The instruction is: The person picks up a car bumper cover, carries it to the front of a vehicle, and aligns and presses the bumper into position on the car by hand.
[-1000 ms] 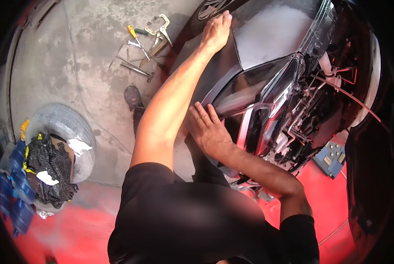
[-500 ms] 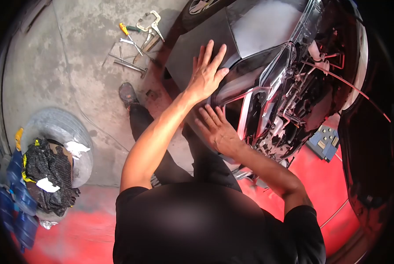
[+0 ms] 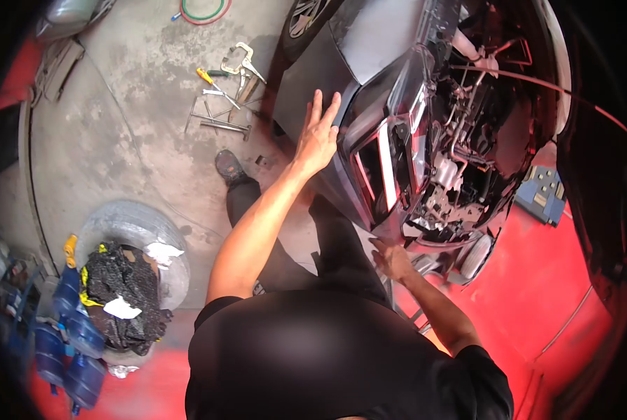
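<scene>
My left hand rests with fingers stretched on the dark bumper panel at the car's front corner. Lower down, my right hand is at the near end of that panel, beside the bottom of the headlight. Its fingers are apart and hold nothing that I can see; whether they touch the panel is unclear. Above my left hand lies the grey fender, with a pale, dull patch on the panel beyond it. The front of the car is opened up, showing the engine bay.
On the floor lie a locking clamp, a yellow-handled screwdriver and a T-handle wrench. Left, a tire carries a black plastic bag, beside blue bottles. A blue-grey case sits right of the car.
My view has shifted along the car. My right hand has moved down the panel from the headlight side to its near end. My left hand still lies on the panel.
</scene>
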`<state>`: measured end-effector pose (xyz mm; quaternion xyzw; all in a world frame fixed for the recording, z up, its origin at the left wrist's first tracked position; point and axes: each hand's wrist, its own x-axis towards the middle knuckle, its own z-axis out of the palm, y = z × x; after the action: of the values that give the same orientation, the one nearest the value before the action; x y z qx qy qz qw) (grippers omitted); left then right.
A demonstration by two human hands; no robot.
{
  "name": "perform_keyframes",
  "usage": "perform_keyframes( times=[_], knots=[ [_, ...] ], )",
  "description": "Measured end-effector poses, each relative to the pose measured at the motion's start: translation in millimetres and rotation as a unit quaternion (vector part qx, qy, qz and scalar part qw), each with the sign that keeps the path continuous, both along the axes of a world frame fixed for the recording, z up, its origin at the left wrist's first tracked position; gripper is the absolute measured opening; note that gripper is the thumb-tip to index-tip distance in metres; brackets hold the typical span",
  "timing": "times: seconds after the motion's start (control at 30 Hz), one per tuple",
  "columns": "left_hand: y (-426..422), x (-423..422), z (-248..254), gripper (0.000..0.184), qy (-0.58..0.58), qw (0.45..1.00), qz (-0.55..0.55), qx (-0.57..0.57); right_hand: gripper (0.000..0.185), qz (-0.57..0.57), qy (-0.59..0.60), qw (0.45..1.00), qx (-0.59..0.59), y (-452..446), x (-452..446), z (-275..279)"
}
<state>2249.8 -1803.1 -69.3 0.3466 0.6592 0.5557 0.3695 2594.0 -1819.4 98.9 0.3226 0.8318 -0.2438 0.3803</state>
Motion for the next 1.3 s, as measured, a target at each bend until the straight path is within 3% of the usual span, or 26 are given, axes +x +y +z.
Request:
perform_keyframes(
  times=[0.1, 0.2, 0.3, 0.33, 0.4, 0.5, 0.57, 0.63, 0.67, 0.8, 0.9, 0.97, 1.07, 1.1, 1.13, 1.17, 1.23, 1.3],
  knots=[
    [-7.1, 2.0, 10.2, 0.075, -0.029, 0.999, -0.012, -0.030, 0.039, -0.165, 0.009, 0.986, -0.004, -12.0, 53.5, 7.5],
    [-13.9, 14.6, 8.1, 0.079, -0.021, 0.999, 0.002, -0.036, 0.042, -0.300, -0.067, 0.950, -0.045, -9.0, 102.2, 18.1],
    [-20.5, 31.8, 5.6, 0.081, -0.023, 0.998, 0.022, -0.056, 0.045, -0.314, 0.082, 0.944, -0.059, 0.4, 210.9, -5.5],
    [-23.0, 36.0, 6.9, 0.082, -0.031, 0.997, 0.027, -0.064, 0.047, -0.457, 0.079, 0.883, -0.074, 0.7, 241.3, -16.3],
    [-27.4, 45.5, 5.6, 0.083, -0.033, 0.995, 0.040, -0.086, 0.053, -0.615, 0.123, 0.773, -0.098, 7.4, 275.1, -19.5],
    [-33.6, 69.3, -0.1, 0.084, -0.016, 0.990, 0.065, -0.123, 0.069, -0.722, 0.122, 0.678, -0.070, 26.0, 325.3, -24.9],
    [-39.4, 90.4, -1.4, 0.087, -0.019, 0.986, 0.085, -0.144, 0.054, -0.753, 0.103, 0.650, -0.010, 39.5, 355.7, -41.0],
    [-47.4, 117.0, -27.0, 0.090, -0.045, 0.988, 0.105, -0.107, 0.057, -0.791, 0.163, 0.586, -0.057, 54.4, 401.7, -61.4],
    [-52.1, 127.6, -36.9, 0.090, -0.064, 0.987, 0.106, -0.098, 0.061, -0.785, 0.170, 0.592, -0.060, 56.7, 386.4, -43.1],
    [-54.5, 178.1, 8.6, 0.103, -0.251, 0.931, 0.140, -0.226, 0.063, -0.817, 0.224, 0.525, -0.084, 69.5, 413.2, -50.8],
    [-57.5, 205.1, 2.2, 0.104, -0.235, 0.922, 0.106, -0.290, 0.060, -0.839, 0.244, 0.476, -0.095, 68.9, 413.6, -55.7],
    [-61.9, 219.3, -1.4, 0.105, -0.255, 0.918, 0.055, -0.298, 0.055, -0.820, 0.342, 0.438, -0.134, 56.7, 443.1, -88.2],
    [-67.3, 246.1, 4.1, 0.101, -0.260, 0.911, 0.005, -0.320, 0.052, -0.842, 0.379, 0.371, -0.094, 49.8, 432.3, -91.0],
    [-74.2, 249.0, -9.8, 0.097, -0.264, 0.910, -0.010, -0.319, 0.051, -0.810, 0.406, 0.417, -0.068, 44.5, 471.8, -157.8],
    [-77.9, 255.5, -14.8, 0.094, -0.261, 0.912, -0.007, -0.317, 0.048, -0.841, 0.391, 0.364, -0.085, 50.5, 442.5, -113.5],
    [-79.9, 261.3, -17.5, 0.093, -0.248, 0.915, -0.014, -0.317, 0.047, -0.814, 0.416, 0.401, -0.050, 43.4, 456.0, -138.5],
    [-79.9, 273.3, -19.2, 0.093, -0.239, 0.907, -0.013, -0.346, 0.048, -0.825, 0.434, 0.354, -0.072, 46.4, 453.0, -152.6],
    [-86.8, 280.7, -7.0, 0.093, -0.208, 0.905, -0.011, -0.370, 0.050, -0.847, 0.413, 0.325, -0.081, 50.9, 435.1, -111.5]
  ],
)
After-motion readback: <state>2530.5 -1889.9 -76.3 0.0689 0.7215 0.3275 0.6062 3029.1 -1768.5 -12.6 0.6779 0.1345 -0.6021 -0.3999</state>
